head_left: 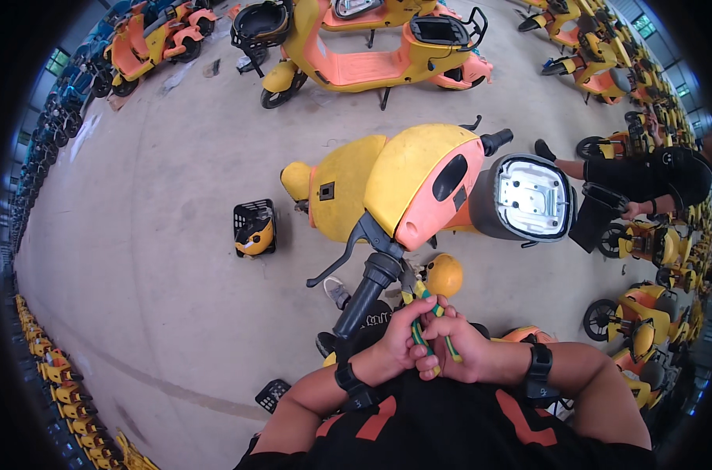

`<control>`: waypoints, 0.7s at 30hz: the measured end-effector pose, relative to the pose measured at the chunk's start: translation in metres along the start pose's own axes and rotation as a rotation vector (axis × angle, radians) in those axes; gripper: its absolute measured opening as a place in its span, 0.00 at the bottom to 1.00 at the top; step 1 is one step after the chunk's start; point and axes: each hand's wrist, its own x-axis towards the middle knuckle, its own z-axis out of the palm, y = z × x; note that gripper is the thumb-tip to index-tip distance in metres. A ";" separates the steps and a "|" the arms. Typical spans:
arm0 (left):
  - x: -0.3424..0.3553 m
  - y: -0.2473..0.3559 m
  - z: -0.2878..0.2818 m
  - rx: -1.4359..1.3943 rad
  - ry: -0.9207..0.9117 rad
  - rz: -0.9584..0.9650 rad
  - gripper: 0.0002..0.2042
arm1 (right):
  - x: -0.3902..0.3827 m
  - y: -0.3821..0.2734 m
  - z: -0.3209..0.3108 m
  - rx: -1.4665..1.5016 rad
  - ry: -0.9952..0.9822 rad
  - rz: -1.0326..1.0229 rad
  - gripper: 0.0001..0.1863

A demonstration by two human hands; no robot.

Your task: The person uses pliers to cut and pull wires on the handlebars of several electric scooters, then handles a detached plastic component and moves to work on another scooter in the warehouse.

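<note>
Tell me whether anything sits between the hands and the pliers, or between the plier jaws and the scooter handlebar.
Nothing visible does. The left hand and right hand both close directly on the green-and-yellow pliers. The plier tips already reach the handlebar beside its black grip, with no visible gap and nothing between them.

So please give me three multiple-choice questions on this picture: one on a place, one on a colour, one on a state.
1. Where are the pliers?
A. on the floor
B. in both hands
C. in the basket

2. What colour are the plier grips?
A. green and yellow
B. red
C. black

3. How is the seat of the near scooter?
A. shut
B. missing
C. raised open

Answers:
1 B, the left hand and right hand clasp them.
2 A, green-yellow grips show between the fingers.
3 C, its grey underside faces the camera.
</note>
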 end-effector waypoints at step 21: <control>0.034 0.004 -0.070 0.428 0.133 0.511 0.24 | -0.019 -0.041 -0.038 -0.229 -0.314 0.178 0.37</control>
